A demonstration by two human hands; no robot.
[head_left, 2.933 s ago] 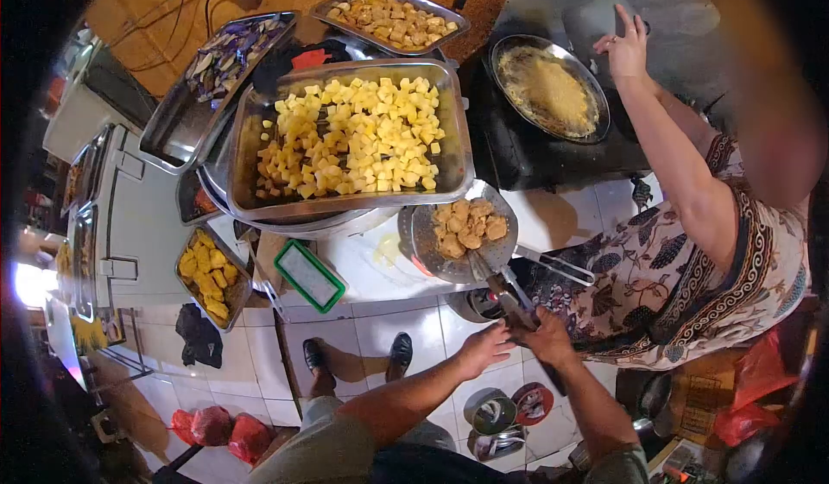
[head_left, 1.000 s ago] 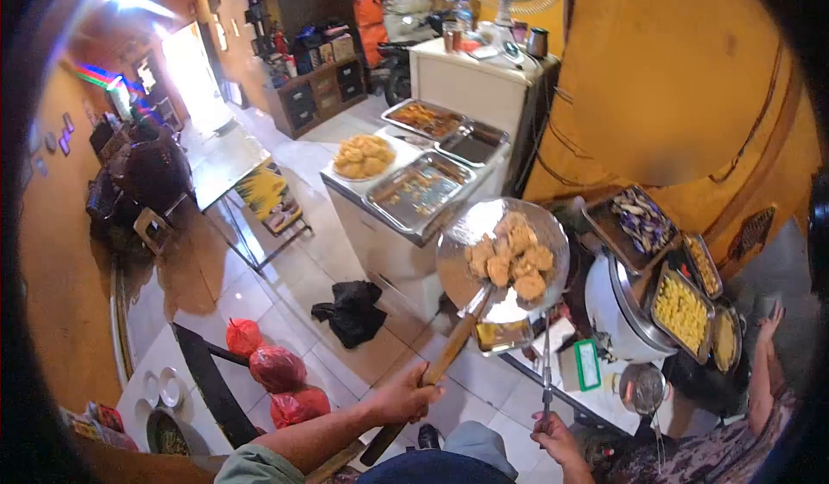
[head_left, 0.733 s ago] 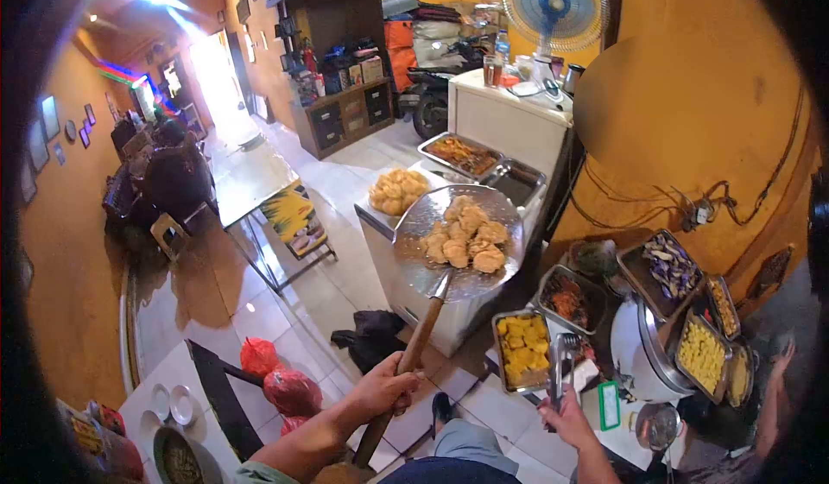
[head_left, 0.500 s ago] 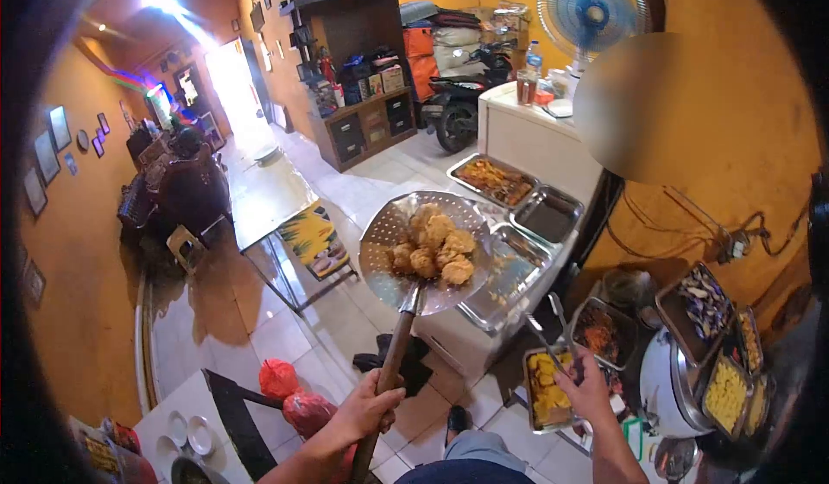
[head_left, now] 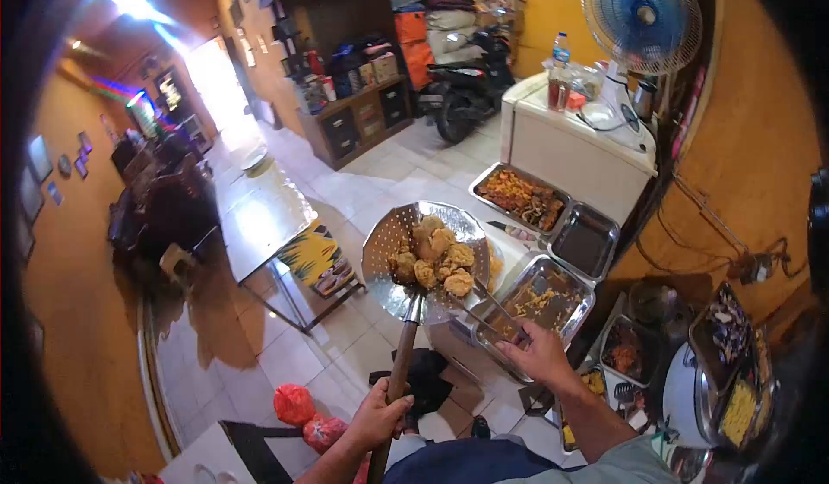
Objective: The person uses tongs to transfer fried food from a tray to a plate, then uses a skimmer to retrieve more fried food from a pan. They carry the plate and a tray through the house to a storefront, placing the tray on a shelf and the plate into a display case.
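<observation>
My left hand (head_left: 378,417) is wrapped round the wooden handle (head_left: 401,354) of a large perforated skimmer (head_left: 386,242). Several brown fried pieces (head_left: 439,255) lie in its bowl. My right hand (head_left: 537,354) grips metal tongs (head_left: 503,317), whose tips are at the right edge of the skimmer, close to the fried pieces. Whether the tips touch a piece is too small to tell. Behind my right hand lies a steel tray (head_left: 561,311) with yellowish crumbs.
A tray of orange-brown food (head_left: 521,197) and a dark tray (head_left: 585,240) sit beyond. More food trays (head_left: 741,411) are at the lower right. A long table (head_left: 259,216) stands left, red bags (head_left: 295,404) below it. A fan (head_left: 641,13) stands at upper right.
My right hand has moved left and up with the tongs, from above the yellow food tray to the skimmer's edge. The view has shifted; my left hand still holds the skimmer.
</observation>
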